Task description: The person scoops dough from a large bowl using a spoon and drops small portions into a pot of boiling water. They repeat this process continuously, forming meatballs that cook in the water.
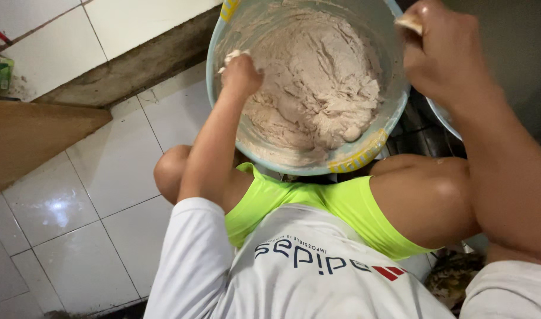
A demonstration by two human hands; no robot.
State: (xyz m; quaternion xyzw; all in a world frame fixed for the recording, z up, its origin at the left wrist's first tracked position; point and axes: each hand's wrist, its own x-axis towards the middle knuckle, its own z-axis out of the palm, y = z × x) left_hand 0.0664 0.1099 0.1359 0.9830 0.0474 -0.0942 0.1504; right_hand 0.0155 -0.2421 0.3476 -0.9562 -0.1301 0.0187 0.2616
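Two bare hands work at a light blue basin full of pale, lumpy dough, which sits on the white tiled floor in front of the squatting person's knees. Left hand is curled shut, pressing into the dough at the basin's left wall. Right hand grips the right rim, pinching a bit of dough.

Glossy white floor tiles; wooden board
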